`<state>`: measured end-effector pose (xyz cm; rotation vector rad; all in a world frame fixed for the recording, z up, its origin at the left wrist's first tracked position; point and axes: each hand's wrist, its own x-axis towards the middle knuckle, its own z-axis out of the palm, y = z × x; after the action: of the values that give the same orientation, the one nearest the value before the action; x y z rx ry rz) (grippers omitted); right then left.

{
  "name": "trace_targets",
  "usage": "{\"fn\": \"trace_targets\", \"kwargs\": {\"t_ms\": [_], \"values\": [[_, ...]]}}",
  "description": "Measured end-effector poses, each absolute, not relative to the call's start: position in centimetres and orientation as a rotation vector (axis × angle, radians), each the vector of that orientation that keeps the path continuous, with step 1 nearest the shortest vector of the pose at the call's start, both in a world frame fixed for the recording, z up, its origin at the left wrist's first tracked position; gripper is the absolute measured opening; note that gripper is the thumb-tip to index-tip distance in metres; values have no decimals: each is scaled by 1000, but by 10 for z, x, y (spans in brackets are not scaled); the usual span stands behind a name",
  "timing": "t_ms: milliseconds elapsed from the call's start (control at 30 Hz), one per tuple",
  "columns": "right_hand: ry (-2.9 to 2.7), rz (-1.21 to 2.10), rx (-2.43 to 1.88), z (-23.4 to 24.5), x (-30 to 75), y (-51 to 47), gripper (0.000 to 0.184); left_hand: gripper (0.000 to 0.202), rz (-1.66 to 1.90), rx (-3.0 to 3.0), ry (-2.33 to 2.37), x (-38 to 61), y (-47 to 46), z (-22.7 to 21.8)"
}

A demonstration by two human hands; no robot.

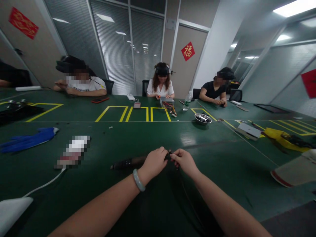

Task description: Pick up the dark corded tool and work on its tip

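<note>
My left hand [155, 162] and my right hand [184, 161] meet over the green table [138, 138] near its front edge. Both are closed in a pinch on a small dark part [170, 152] held between them; I cannot make out what it is. A pale green bangle [138, 180] sits on my left wrist. A dark elongated object [127, 162] lies on the table just left of my left hand.
A blue glove [27, 139] lies at the left, a white cable [45, 184] runs toward the front left. A metal bowl [202, 118], a water bottle [187, 101] and a yellow item [281, 136] stand farther back and right. Three people sit across the table.
</note>
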<state>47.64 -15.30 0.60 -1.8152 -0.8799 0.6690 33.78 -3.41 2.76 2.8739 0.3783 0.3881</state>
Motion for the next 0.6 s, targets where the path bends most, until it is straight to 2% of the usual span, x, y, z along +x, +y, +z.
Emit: {"fn": "trace_targets", "kwargs": {"t_ms": [133, 333, 600], "values": [[-910, 518, -1887, 2, 485, -147, 16, 17, 384, 2895, 468, 354, -34, 21], [-1243, 12, -2157, 4, 494, -160, 12, 10, 378, 2908, 491, 355, -33, 19], [-1455, -1, -2233, 2, 489, -157, 10, 9, 411, 2888, 432, 352, -31, 18]]}}
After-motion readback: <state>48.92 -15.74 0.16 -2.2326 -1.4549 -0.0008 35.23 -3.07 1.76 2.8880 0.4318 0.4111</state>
